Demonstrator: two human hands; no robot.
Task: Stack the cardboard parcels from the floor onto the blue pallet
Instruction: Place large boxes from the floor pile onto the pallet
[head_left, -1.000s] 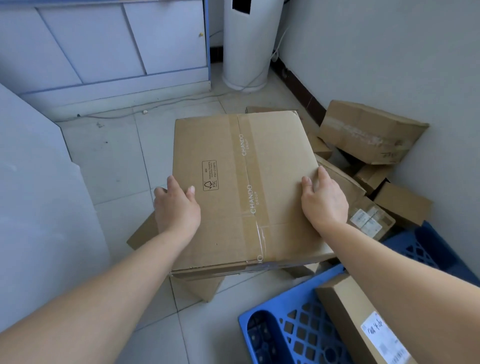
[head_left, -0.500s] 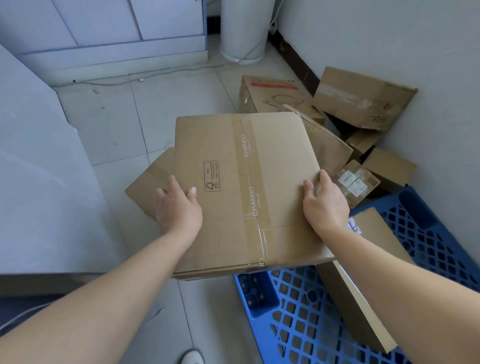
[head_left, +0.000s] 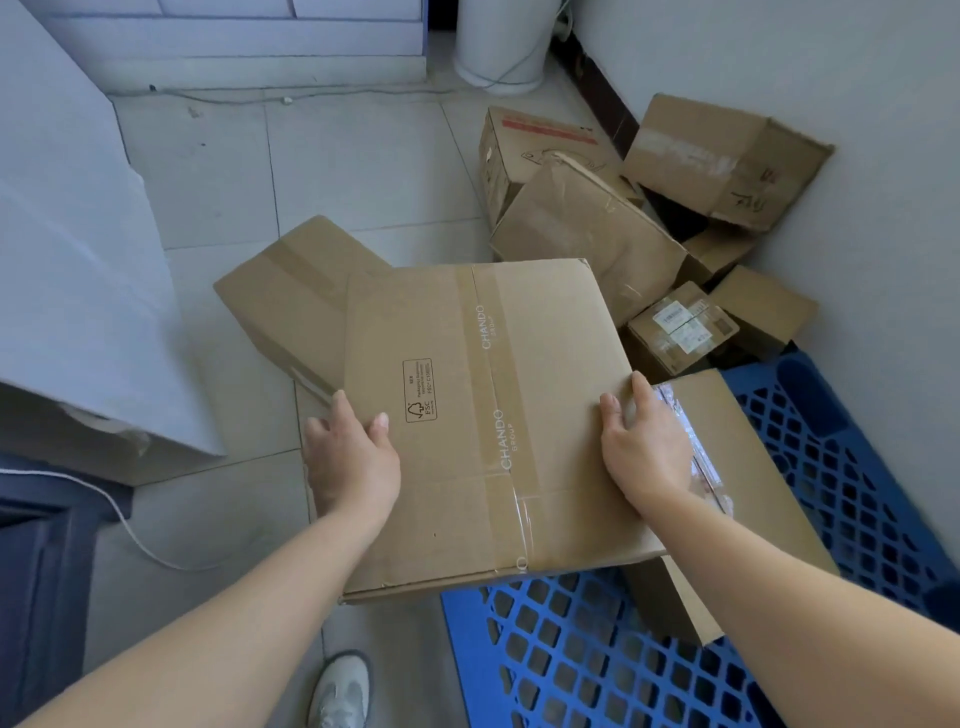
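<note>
At 6 o'clock, right below me, is my grey shoe (head_left: 340, 691) on the tiled floor (head_left: 363, 156). Beside it, at 5 o'clock, is the near corner of the blue pallet (head_left: 571, 665).

My left hand (head_left: 350, 457) grips the left edge of the big box (head_left: 483, 415): the thumb lies flat on top and the fingers curl down over the side. My right hand (head_left: 647, 452) grips the right edge the same way, with the fingers wrapped over the rim. The hands are well apart, one at each side, both clamped on this box. The box is level, tape strip up, and its near right corner hangs over the pallet's corner. I cannot tell whether it touches the pallet.

At 3 o'clock, just beside my right hand, a second box (head_left: 748, 467) lies on the pallet, partly under the one I hold. At 10 o'clock a flat box (head_left: 291, 306) lies on the floor, tucked behind my box.

Farther off, at 1 to 2 o'clock, a heap of boxes lies against the wall: a crumpled box (head_left: 587, 234), a small labelled box (head_left: 675, 327), a plain small box (head_left: 763, 306), a red-striped box (head_left: 524, 135) and a tilted box (head_left: 722, 156) leaning on the wall. At 12 o'clock stands a white bin (head_left: 498, 47).
</note>
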